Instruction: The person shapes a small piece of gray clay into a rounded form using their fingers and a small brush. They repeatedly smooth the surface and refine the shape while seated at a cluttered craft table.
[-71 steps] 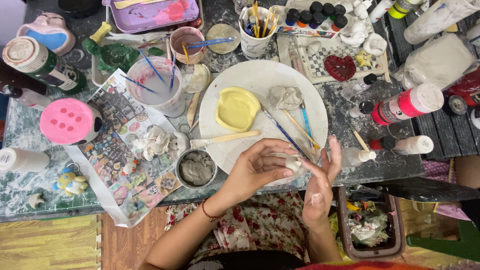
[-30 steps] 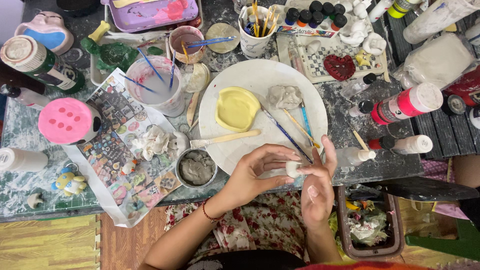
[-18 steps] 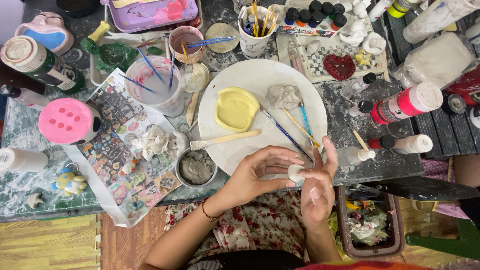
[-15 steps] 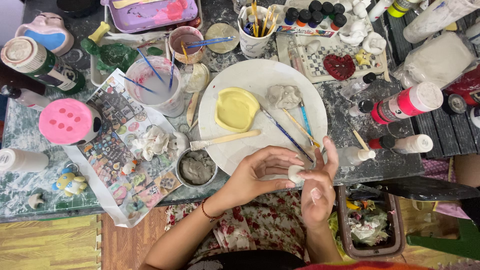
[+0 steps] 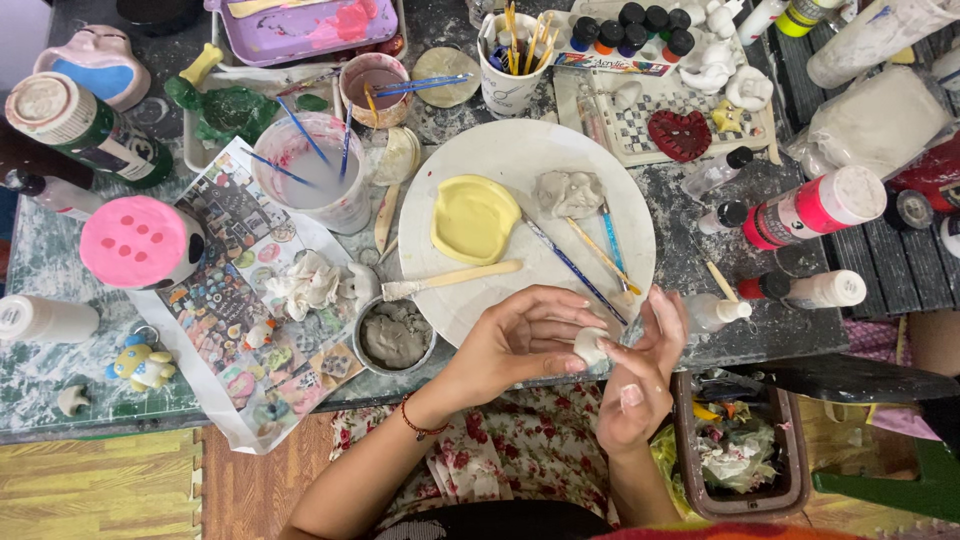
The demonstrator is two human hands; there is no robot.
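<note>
A small lump of pale grey clay (image 5: 590,345) sits between my two hands at the near edge of the table. My left hand (image 5: 515,335) pinches it with fingertips and thumb. The right hand (image 5: 640,375) cups it from the other side, palm up and fingers raised. Just beyond them lies a round white board (image 5: 500,165) carrying a yellow clay dish (image 5: 473,217), a grey clay lump (image 5: 568,192), a wooden-handled brush (image 5: 450,279) and thin modelling tools (image 5: 575,265).
A small bowl of grey clay (image 5: 396,336) stands left of my hands. Cups with brushes (image 5: 310,172), a pink round jar (image 5: 135,243), paint bottles (image 5: 810,205), a purple tray (image 5: 305,25) and a printed sheet (image 5: 240,300) crowd the table. A bin (image 5: 745,450) stands at the right.
My fingers have shifted slightly around the clay lump, turning and pressing it between both hands. Nothing else on the table has moved.
</note>
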